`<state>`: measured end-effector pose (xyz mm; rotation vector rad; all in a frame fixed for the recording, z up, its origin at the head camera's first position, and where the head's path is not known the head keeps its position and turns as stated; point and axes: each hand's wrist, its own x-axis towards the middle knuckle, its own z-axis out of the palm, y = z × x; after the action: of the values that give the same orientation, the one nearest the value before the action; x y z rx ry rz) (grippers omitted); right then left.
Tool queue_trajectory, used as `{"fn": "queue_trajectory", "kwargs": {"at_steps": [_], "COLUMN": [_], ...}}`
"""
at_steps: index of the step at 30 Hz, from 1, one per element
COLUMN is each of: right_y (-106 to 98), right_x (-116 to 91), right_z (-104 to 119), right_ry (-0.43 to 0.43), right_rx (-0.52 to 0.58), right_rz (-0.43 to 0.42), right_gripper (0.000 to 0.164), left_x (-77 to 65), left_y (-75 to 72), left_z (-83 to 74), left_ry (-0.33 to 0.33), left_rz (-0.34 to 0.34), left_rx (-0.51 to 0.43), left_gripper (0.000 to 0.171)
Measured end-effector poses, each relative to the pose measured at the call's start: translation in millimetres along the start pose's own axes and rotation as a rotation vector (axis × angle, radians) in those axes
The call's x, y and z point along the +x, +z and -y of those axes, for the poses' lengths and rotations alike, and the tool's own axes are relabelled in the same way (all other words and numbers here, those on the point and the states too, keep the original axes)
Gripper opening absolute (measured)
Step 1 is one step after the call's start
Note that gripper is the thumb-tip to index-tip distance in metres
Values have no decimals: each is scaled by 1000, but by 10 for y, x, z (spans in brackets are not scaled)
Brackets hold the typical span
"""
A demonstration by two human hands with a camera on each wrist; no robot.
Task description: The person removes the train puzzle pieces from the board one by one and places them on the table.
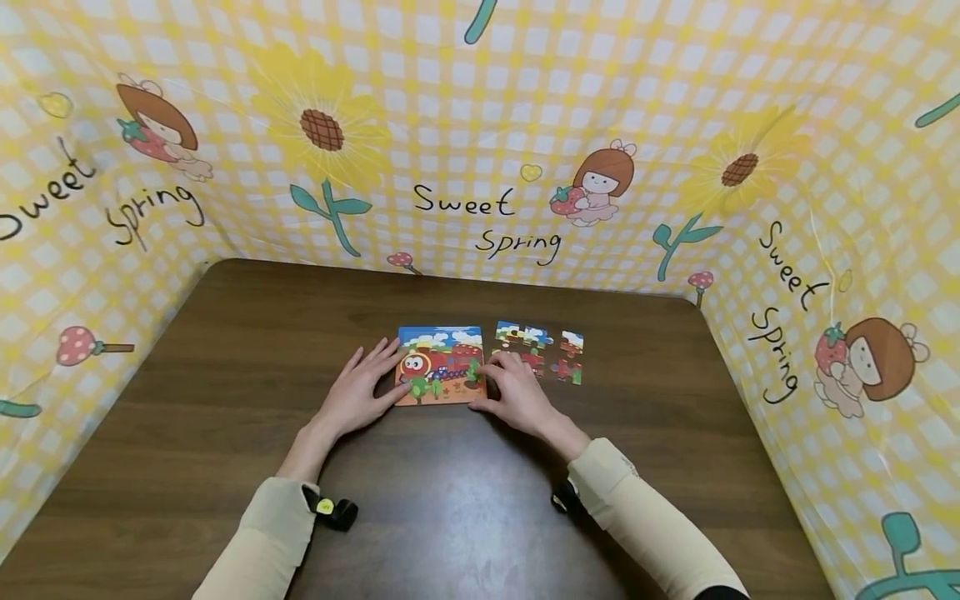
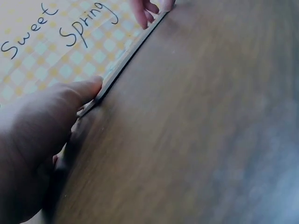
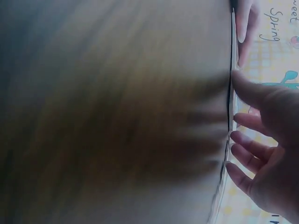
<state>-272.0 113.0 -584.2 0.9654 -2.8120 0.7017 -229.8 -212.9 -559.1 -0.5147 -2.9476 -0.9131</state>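
Observation:
A jigsaw puzzle board (image 1: 442, 390) with a smiling red train, clouds and green plants lies flat on the table in the head view. My left hand (image 1: 360, 390) rests at its left side with fingers spread; the thumb (image 2: 88, 91) touches the board's edge in the left wrist view. At the right side, my right hand (image 1: 517, 396) touches the board with thumb and fingers apart and slightly bent. In the right wrist view its fingertips (image 3: 240, 136) line up along the thin board edge. Loose puzzle pieces (image 1: 572, 342) lie right of the board, some partly hidden behind the right hand.
The brown wooden table (image 1: 450, 492) reaches back to a yellow checked cloth wall (image 1: 457, 150) with flowers, figures and lettering. The same cloth closes off the left and right sides. A dark wrist camera (image 1: 341, 514) sits at the left cuff.

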Motion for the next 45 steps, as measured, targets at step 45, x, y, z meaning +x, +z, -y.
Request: {"fn": "queue_trajectory", "kwargs": {"at_steps": [45], "right_y": [-128], "right_x": [42], "right_z": [414], "right_ry": [175], "right_rx": [271], "right_rz": [58], "right_gripper": [67], "left_x": [187], "left_y": [245], "left_z": [-311], "left_ry": [-119], "left_rz": [-23], "left_rx": [131], "left_gripper": [95]}}
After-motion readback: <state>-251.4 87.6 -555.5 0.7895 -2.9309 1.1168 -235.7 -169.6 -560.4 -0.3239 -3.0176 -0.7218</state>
